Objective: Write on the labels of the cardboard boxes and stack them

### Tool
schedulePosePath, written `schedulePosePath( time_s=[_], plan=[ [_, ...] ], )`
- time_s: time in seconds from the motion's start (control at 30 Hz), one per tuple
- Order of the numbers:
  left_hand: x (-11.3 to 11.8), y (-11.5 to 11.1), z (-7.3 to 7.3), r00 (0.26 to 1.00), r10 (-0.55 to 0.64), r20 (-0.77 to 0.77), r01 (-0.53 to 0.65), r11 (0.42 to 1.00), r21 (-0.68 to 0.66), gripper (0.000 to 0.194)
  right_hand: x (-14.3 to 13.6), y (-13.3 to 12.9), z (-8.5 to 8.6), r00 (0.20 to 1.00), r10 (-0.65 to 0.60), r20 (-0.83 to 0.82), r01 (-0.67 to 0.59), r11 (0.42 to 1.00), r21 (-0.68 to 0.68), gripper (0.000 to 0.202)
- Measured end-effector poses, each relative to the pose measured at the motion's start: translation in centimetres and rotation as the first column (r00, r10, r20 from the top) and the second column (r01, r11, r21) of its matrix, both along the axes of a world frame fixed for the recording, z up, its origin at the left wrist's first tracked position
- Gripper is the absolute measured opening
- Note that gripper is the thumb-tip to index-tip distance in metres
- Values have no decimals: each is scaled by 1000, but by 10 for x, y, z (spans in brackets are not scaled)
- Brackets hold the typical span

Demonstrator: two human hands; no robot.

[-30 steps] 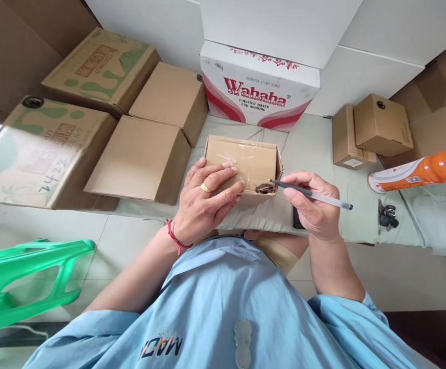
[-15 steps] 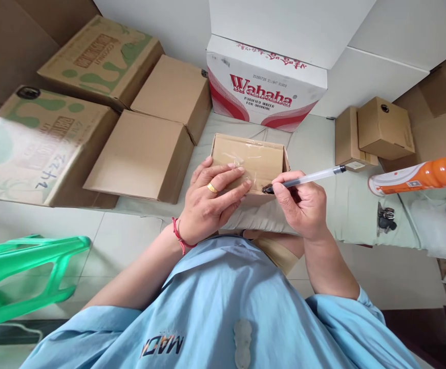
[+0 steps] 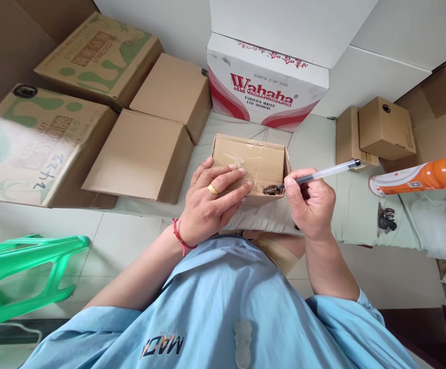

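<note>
A small brown cardboard box (image 3: 255, 156) with clear tape across its top stands in front of me. My left hand (image 3: 211, 200), wearing a gold ring, lies on the box's near left part with its fingers stretched out. Pinched in my right hand (image 3: 313, 205) is a pen (image 3: 332, 170) with a clear barrel, tilted up to the right. Its tip is down at the box top's near right corner, beside a dark scribbled patch (image 3: 272, 190). Whether the tip touches the cardboard I cannot tell.
Several cardboard boxes (image 3: 138, 154) stand at the left. Behind is a white and red Wahaha carton (image 3: 263, 95). Two small boxes (image 3: 386, 128), an orange bottle (image 3: 418, 177) and keys (image 3: 386, 218) are at the right. A green stool (image 3: 59, 266) stands on the floor.
My right hand and the pen have shifted a little to the right, and more of the dark patch now shows. My left hand has stayed on the box.
</note>
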State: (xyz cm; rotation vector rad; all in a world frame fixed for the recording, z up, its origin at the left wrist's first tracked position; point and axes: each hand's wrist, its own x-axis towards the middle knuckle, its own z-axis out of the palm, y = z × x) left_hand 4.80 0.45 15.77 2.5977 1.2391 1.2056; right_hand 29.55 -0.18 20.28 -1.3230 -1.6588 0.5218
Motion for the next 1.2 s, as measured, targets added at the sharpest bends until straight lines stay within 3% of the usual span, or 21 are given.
schedulePosePath(
  time_s=[0.13,0.23,0.3,0.4,0.5,0.57,0.63,0.7,0.8,0.9,1.03,1.1,1.2],
  plan=[
    [1,0,2,1000,-19,16,18,998,62,29,4,-6,-3,996,-57,-69,57,998,1,26],
    [3,-2,4,1000,-5,21,3,993,116,32,18,-13,-13,948,-170,-268,170,985,-23,30],
    [6,-6,7,999,36,13,-38,989,141,31,34,-17,-24,913,-264,-310,246,964,-98,36],
    [12,-14,11,994,107,4,-106,980,168,32,61,-24,-45,953,-298,-60,259,899,-353,48],
    [21,-23,13,985,170,-2,-167,970,177,32,72,-31,-71,958,-123,261,258,767,-587,54],
    [27,-27,14,978,208,-10,-203,964,170,31,68,-35,-86,910,-2,414,295,704,-646,50],
    [31,-29,16,972,235,-23,-229,961,153,31,61,-38,-98,848,70,526,348,675,-650,44],
    [31,-28,22,973,231,-23,-228,968,107,29,58,-42,-107,824,64,563,381,673,-634,38],
    [16,-22,35,990,140,13,-140,990,-7,31,71,-50,-114,821,-82,565,443,716,-540,40],
    [-15,-11,41,999,25,37,-22,997,-72,54,99,-64,-123,739,-275,615,567,747,-347,63],
    [-54,3,25,995,-100,-19,93,966,-241,90,122,-87,-137,688,-274,672,611,718,-333,99],
    [-60,5,16,991,-127,-48,108,952,-287,93,118,-94,-142,702,-228,675,585,724,-365,104],
    [-51,-4,14,998,-35,-61,19,967,-253,83,99,-95,-148,695,-231,680,585,732,-349,97]
  ],
)
